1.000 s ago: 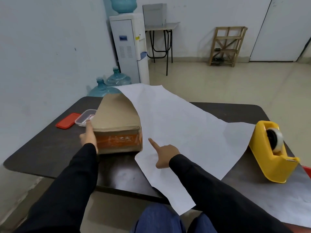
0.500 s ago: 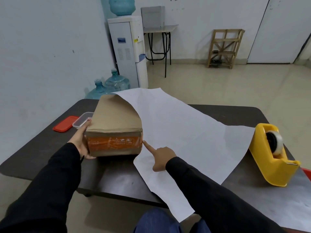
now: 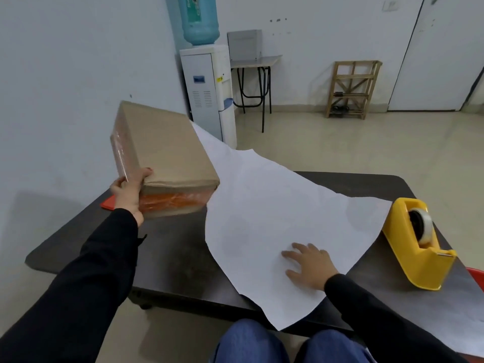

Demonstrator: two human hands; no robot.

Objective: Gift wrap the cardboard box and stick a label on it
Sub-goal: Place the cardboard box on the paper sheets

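Right now L hand grips the cardboard box by its near-left corner, thumb on top and fingers under, holding it up off the table at the left. Box is tilted, far end higher, with its long axis running near to far. R hand lies flat with spread fingers on the white wrapping paper, holding nothing and pinning the near part of the sheet.

Key relation: the paper lies to the right of the box, and the box's right edge sits just beside the sheet's left edge; can't tell if they touch. I judge the next move is box going right, onto mid-sheet, w/ L hand carrying since it's the one gripping.

Containers: yellow tape dispenser at far right holds a tape roll. A red lid peeks out behind L wrist; whatever it belongs to isn't visible.
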